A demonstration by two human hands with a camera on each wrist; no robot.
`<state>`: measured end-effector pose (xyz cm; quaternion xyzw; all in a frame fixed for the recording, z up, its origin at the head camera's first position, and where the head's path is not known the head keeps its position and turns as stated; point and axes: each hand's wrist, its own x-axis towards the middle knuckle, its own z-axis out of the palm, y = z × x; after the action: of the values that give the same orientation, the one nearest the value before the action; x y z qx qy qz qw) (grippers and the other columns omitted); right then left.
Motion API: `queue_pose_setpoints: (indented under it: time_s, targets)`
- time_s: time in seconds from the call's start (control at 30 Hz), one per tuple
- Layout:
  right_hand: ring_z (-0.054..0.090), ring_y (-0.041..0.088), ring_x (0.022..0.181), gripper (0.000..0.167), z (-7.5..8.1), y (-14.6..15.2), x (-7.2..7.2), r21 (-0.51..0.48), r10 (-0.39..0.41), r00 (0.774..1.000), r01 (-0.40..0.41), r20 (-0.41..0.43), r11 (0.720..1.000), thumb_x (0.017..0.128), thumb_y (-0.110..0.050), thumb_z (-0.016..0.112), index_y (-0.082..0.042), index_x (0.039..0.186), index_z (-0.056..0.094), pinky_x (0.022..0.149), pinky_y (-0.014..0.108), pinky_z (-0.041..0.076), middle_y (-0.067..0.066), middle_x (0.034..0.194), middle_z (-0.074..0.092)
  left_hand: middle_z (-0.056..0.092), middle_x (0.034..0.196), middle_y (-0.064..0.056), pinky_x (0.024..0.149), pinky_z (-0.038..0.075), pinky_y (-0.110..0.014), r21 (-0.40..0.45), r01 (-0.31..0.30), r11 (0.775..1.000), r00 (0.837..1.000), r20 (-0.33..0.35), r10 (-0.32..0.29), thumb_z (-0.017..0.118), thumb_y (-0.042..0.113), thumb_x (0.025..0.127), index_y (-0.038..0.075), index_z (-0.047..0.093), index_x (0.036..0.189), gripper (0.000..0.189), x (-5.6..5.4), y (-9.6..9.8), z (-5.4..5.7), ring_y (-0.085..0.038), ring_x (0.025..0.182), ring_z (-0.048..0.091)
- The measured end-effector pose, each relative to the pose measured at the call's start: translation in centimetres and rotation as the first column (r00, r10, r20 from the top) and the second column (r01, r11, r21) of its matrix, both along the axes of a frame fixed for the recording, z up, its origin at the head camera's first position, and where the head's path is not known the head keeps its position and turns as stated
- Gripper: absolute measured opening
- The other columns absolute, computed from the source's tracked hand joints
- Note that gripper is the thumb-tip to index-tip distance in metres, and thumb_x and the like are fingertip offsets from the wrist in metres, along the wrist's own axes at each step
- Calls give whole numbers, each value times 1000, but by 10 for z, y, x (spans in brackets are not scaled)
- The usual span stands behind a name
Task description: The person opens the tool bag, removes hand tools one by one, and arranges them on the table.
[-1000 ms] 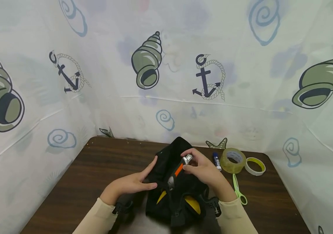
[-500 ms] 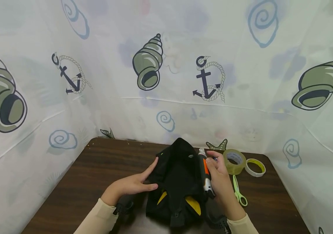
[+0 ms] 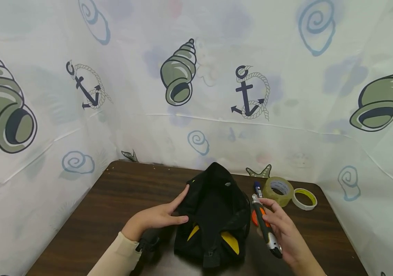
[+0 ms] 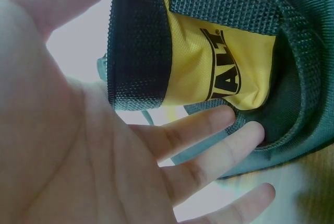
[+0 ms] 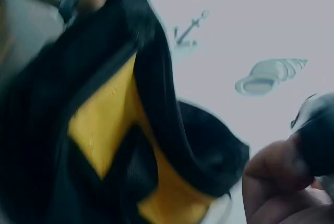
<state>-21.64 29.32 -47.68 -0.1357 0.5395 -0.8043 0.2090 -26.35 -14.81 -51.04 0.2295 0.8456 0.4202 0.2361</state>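
A black tool bag point(image 3: 214, 214) with yellow panels stands with its top agape in the middle of the table. My left hand point(image 3: 160, 217) rests against its left side, thumb and forefinger spread. In the left wrist view, straight fingers lie by the bag's yellow lettered panel point(image 4: 195, 67). To the right of the bag, my right hand point(image 3: 286, 230) grips a utility knife point(image 3: 264, 226) with a black and orange handle and silver ends. Only its dark end point(image 5: 321, 140), blurred, shows in the right wrist view. The bag's inside is too dark to make out.
Behind my right hand are a blue-capped glue stick point(image 3: 258, 188), a wide roll of clear tape point(image 3: 273, 184) and a narrower white and yellow roll point(image 3: 300, 203). Part of a red round thing point(image 3: 254, 217) shows beside the knife. Patterned cloth point(image 3: 217, 96) encloses the table.
My right hand has carried the utility knife from above the bag's opening out to its right. The green scissors are now hidden behind that hand. My left hand stays against the bag.
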Motion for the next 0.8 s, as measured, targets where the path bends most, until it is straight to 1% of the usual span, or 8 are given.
queue_pose_setpoints:
  time_s: [0.13, 0.23, 0.37, 0.47, 0.53, 0.6, 0.7, 0.8]
  targets:
    - [63, 7, 107, 43, -9, 29, 7, 170, -193, 978, 204, -78, 964, 118, -15, 45, -32, 157, 48, 86, 26, 54, -11, 131, 69, -5, 184, 6, 132, 29, -62, 2, 9, 1000, 1000, -1, -9, 63, 62, 106, 57, -16, 168, 100, -2, 2, -1, -32, 167, 27]
    - [66, 8, 97, 42, -19, 57, 9, 189, -313, 946, 323, -81, 927, 118, -17, 47, -32, 158, 48, 79, 29, 59, -13, 120, 69, -7, 184, 7, 133, 28, -62, 7, 15, 1000, 1000, 1, -15, 63, 62, 106, 57, -16, 167, 100, -3, 3, -2, -31, 168, 25]
    - [66, 9, 87, 39, -39, 100, 8, 234, -470, 876, 483, -111, 844, 117, -22, 52, -31, 155, 47, 69, 29, 58, -13, 110, 69, -7, 184, 7, 132, 29, -62, 6, 20, 1000, 1000, 4, -20, 61, 62, 107, 58, -16, 167, 99, -4, 3, -3, -32, 168, 25]
    - [63, 7, 87, 36, -59, 129, 5, 289, -563, 816, 575, -135, 765, 115, -23, 57, -31, 150, 50, 70, 26, 54, -15, 104, 68, -8, 184, 7, 132, 29, -63, 2, 20, 1000, 1000, 10, -20, 61, 62, 107, 57, -17, 167, 99, -4, 1, -3, -34, 168, 25]
    - [62, 5, 89, 35, -72, 144, 1, 317, -589, 799, 594, -122, 740, 114, -22, 59, -32, 147, 52, 73, 24, 52, -18, 102, 67, -9, 184, 7, 131, 29, -63, 2, 18, 1000, 1000, 15, -18, 61, 62, 107, 56, -18, 168, 99, -3, 0, -3, -34, 168, 23]
    - [62, 3, 90, 36, -82, 155, -4, 361, -593, 799, 584, -97, 727, 114, -19, 60, -35, 145, 52, 74, 23, 52, -20, 102, 68, -10, 184, 8, 132, 28, -64, 8, 13, 1000, 1000, 17, -14, 61, 61, 107, 55, -17, 168, 100, -3, -1, -3, -33, 169, 21]
    - [63, 3, 91, 49, -91, 163, -11, 491, -553, 830, 515, -79, 703, 112, -10, 59, -39, 149, 45, 75, 25, 54, -19, 105, 67, -10, 183, 9, 132, 27, -63, 12, 14, 1000, 1000, 14, -14, 61, 60, 108, 55, -17, 169, 99, -3, -1, -3, -32, 169, 20]
    - [64, 3, 89, 70, -96, 164, -16, 634, -498, 860, 449, -114, 630, 109, -7, 64, -26, 166, 29, 76, 26, 56, -1, 123, 68, -8, 184, 9, 132, 28, -63, 5, 15, 1000, 1000, 9, -15, 61, 60, 107, 55, -16, 169, 99, -4, 1, -3, -32, 168, 23]
